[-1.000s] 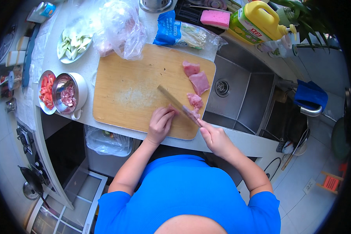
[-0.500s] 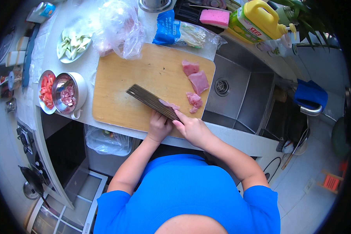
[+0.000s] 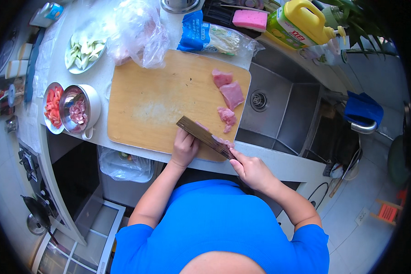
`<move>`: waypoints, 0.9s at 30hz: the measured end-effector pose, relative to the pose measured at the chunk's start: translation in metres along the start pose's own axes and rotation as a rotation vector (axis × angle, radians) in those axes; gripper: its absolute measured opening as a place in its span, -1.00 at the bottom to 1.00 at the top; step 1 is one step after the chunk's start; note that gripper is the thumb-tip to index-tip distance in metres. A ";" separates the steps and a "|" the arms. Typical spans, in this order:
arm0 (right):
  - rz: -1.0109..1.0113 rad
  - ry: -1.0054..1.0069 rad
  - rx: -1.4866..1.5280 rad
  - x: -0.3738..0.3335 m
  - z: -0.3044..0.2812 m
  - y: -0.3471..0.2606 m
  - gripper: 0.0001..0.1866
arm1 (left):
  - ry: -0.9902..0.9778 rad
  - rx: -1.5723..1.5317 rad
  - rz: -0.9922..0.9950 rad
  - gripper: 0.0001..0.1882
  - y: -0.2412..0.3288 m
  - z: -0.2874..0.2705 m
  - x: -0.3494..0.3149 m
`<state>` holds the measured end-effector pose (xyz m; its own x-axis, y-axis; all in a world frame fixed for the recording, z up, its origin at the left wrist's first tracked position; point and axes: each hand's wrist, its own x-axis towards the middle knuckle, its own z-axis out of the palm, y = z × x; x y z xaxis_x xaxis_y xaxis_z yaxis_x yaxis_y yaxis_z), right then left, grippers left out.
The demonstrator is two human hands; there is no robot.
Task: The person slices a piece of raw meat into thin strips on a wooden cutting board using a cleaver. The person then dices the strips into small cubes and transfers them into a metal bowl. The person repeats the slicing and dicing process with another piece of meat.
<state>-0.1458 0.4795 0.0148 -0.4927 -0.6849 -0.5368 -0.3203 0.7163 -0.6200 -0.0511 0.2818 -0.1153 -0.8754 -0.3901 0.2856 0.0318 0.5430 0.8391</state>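
Observation:
My right hand is closed round the handle of a cleaver, whose dark blade slants across the near right part of a wooden cutting board. Against the blade's near side, my left hand has its fingers curled; whatever they press on is hidden by the hand and blade. Thin bits of pink meat show along the blade's far side. Beyond it, near the board's right edge, lie a larger slab of raw meat, a smaller chunk and a ragged piece.
A steel sink adjoins the board's right side. To the left stand a bowl of meat pieces, a dish of red pieces and a plate of pale green slices. Behind are a plastic bag, packaged mushrooms and a yellow jug.
The cleaver and my right hand have moved right and toward my body, drawing the blade along past my left hand. My left hand has barely shifted.

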 end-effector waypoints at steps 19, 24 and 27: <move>0.132 0.015 0.326 0.019 -0.007 -0.007 -0.53 | 0.068 0.001 0.075 -0.78 0.004 -0.006 0.002; 0.176 -0.057 0.347 0.004 0.001 -0.014 -0.53 | 0.050 0.061 0.048 -0.79 0.003 -0.004 -0.002; 0.191 -0.053 0.344 0.002 0.006 -0.015 -0.53 | 0.040 0.076 0.034 -0.80 0.000 -0.002 -0.002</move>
<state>-0.1364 0.4665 0.0200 -0.4722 -0.5558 -0.6842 0.0676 0.7511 -0.6568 -0.0480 0.2814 -0.1147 -0.8544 -0.3991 0.3327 0.0233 0.6104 0.7918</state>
